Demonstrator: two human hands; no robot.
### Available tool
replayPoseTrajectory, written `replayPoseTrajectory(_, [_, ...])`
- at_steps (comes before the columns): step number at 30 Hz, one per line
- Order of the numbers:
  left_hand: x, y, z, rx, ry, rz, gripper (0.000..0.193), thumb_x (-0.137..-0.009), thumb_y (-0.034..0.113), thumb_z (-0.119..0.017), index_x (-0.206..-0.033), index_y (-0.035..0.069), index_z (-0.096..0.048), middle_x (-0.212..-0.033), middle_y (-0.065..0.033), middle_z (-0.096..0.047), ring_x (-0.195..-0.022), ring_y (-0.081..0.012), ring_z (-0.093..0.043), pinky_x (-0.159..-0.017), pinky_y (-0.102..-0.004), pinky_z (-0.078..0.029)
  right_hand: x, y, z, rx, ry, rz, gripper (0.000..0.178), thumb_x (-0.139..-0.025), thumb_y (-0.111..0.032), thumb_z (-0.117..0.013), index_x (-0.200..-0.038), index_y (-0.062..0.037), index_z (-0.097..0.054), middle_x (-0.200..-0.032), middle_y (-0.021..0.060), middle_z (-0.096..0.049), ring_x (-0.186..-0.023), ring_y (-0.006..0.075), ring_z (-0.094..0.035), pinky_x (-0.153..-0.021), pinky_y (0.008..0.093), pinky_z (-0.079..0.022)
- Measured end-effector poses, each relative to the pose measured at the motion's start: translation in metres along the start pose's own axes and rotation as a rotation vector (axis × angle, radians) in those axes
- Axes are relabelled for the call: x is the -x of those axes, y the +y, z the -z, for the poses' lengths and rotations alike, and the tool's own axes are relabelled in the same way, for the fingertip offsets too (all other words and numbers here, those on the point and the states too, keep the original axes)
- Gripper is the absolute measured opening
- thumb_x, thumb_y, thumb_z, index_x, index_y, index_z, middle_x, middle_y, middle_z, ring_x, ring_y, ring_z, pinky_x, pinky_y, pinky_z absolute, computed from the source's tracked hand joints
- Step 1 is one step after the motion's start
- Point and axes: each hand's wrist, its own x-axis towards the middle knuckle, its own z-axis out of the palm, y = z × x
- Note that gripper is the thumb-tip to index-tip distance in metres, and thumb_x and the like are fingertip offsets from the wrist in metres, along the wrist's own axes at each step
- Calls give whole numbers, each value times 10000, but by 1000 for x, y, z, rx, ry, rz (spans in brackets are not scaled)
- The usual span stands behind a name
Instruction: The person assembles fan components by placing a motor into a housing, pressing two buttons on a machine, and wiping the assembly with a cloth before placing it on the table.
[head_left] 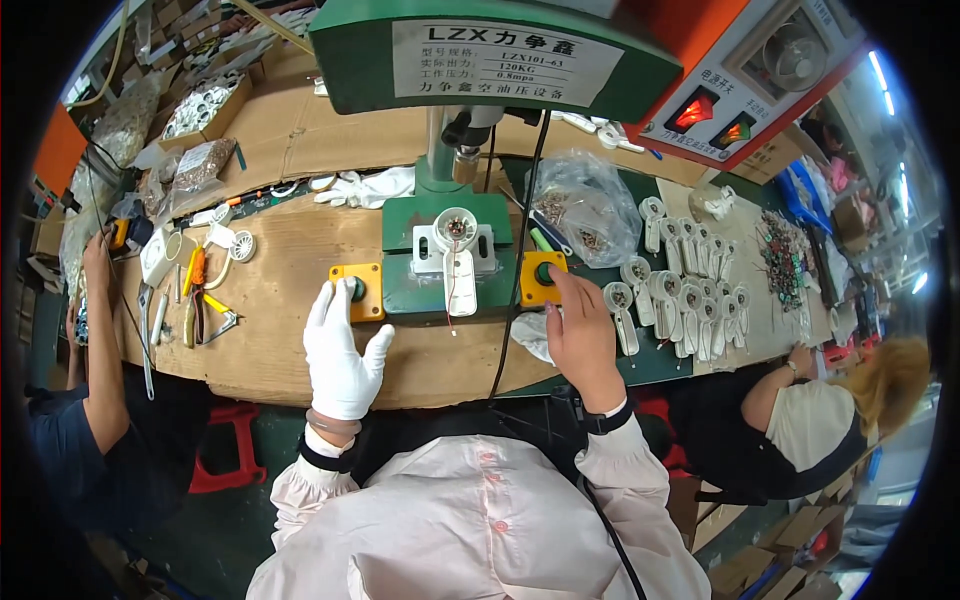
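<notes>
My left hand (343, 350), in a white glove, reaches with stretched fingers to the dark button on the left yellow button box (368, 303). My bare right hand (583, 338) has its fingers at the green button of the right yellow button box (533, 290). Both hands are open and hold nothing. Between the boxes, a white plastic fan body (460, 283) with a round head lies on the metal fixture (428, 258) of a green bench press (400, 212). Small parts show inside its head, and a thin red wire hangs from its handle. The press ram (466, 165) stands above it.
Several similar fan bodies (690, 310) stand at right, beside a clear bag of small parts (590, 205) and a wire pile (785, 260). Pliers (197, 300) and white parts lie left. A black cable (515, 290) hangs between press and right hand. Co-workers sit on both sides.
</notes>
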Motion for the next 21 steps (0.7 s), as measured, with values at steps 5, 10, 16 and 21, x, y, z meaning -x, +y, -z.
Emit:
replayPoseTrajectory(5, [-3,3,6,-119,-143,19,629,-877,274,-700,-1361,-47,-459,-1242,-215,-573,-1233,-404,-493,-1056,-473,-367,-4,-1,-1,213,-11,140,366,-855,-31,-591,-1220,-6,-576,-1115,129,-646,-1038,350,-575,-845,413,-497])
replayPoseTrajectory(10, [-7,1,6,-215,-183,3,601,-891,240,-687,-1372,-29,-446,-1248,-191,-574,-1233,-373,-502,-1064,-460,-367,-16,19,10,171,-8,140,320,-846,-41,-591,-1165,-31,-608,-1078,129,-658,-994,354,-588,-822,418,-496])
replayPoseTrajectory(16, [18,-15,-13,142,220,65,513,-913,169,-652,-1358,-12,-471,-1320,-178,-536,-1266,-349,-459,-1078,-437,-358,-49,116,7,117,-59,-104,213,-843,-38,-569,-1020,-67,-684,-992,159,-683,-914,365,-633,-798,430,-506])
replayPoseTrajectory(21, [30,-25,-19,234,266,148,471,-936,111,-605,-1372,-3,-465,-1376,-157,-508,-1321,-323,-418,-1114,-429,-324,-82,134,-28,376,-391,-57,184,-839,-130,-574,-965,-94,-702,-920,168,-689,-872,373,-657,-753,465,-528])
